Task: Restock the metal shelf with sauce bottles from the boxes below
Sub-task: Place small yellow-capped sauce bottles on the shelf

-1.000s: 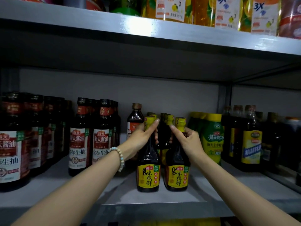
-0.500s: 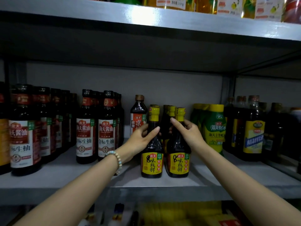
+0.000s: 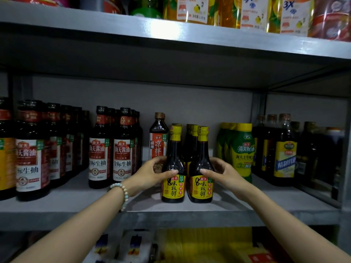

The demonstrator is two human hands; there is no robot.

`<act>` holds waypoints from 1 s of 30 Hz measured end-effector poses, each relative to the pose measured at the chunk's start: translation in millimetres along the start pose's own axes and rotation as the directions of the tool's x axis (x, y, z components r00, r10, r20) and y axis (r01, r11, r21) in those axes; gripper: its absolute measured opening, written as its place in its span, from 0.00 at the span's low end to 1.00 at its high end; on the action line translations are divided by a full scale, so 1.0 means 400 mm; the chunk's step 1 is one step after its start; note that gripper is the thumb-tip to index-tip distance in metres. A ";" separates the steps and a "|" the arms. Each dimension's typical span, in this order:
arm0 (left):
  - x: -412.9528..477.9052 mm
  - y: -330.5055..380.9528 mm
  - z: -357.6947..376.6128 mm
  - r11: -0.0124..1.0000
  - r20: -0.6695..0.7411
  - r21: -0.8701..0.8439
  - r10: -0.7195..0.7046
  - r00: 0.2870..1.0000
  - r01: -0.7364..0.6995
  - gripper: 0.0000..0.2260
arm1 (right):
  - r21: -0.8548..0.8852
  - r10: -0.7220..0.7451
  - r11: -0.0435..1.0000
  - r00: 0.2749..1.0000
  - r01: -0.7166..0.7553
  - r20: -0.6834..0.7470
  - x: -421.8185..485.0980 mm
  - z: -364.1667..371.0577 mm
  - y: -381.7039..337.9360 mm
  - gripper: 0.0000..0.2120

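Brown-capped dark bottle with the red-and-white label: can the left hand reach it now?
Probably, once freed: the left hand grips the front-left yellow-capped, yellow-labelled bottle, and the brown-capped bottle stands just behind that hand, nothing between.

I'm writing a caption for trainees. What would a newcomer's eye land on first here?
At the front middle of the metal shelf, the left hand grips the left yellow-capped bottle and the right hand grips the right yellow-capped bottle, standing side by side. Red-labelled soy bottles crowd the shelf to their left.

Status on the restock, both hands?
Left hand grips left bottle. Right hand grips right bottle. Both upright at shelf front. Nothing in the way.
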State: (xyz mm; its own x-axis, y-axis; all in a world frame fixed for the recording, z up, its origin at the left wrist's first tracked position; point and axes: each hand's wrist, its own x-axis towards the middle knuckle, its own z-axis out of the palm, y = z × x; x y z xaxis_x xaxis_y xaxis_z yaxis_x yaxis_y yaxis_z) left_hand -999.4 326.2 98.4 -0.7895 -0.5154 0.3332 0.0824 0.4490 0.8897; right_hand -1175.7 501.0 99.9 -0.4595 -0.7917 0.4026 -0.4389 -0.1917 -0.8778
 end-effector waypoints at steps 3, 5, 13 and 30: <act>0.007 -0.002 0.004 1.000 -0.019 0.011 0.003 1.000 -0.003 0.29 | -0.019 -0.027 0.999 1.000 0.027 -0.007 0.002 -0.003 0.005 0.31; 0.008 0.001 0.012 1.000 -0.030 0.028 0.001 1.000 0.000 0.28 | -0.026 -0.034 0.999 0.999 0.034 -0.010 0.002 -0.004 0.009 0.30; 0.030 -0.001 0.026 0.997 -0.084 0.068 -0.023 0.996 0.029 0.30 | -0.018 -0.042 0.999 0.998 0.041 -0.052 0.018 -0.009 0.017 0.19; 0.077 -0.032 0.044 0.994 -0.145 0.110 0.037 0.989 -0.021 0.30 | 0.019 -0.027 0.999 0.994 0.029 -0.106 0.081 -0.024 0.077 0.22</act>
State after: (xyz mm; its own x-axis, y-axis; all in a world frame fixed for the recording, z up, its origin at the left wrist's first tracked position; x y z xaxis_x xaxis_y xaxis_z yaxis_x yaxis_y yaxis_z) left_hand -1035.2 317.4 91.8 -0.6895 -0.5987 0.4076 0.0317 0.5373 0.8428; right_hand -1211.5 475.2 88.6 -0.5269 -0.7201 0.4515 -0.4375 -0.2257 -0.8705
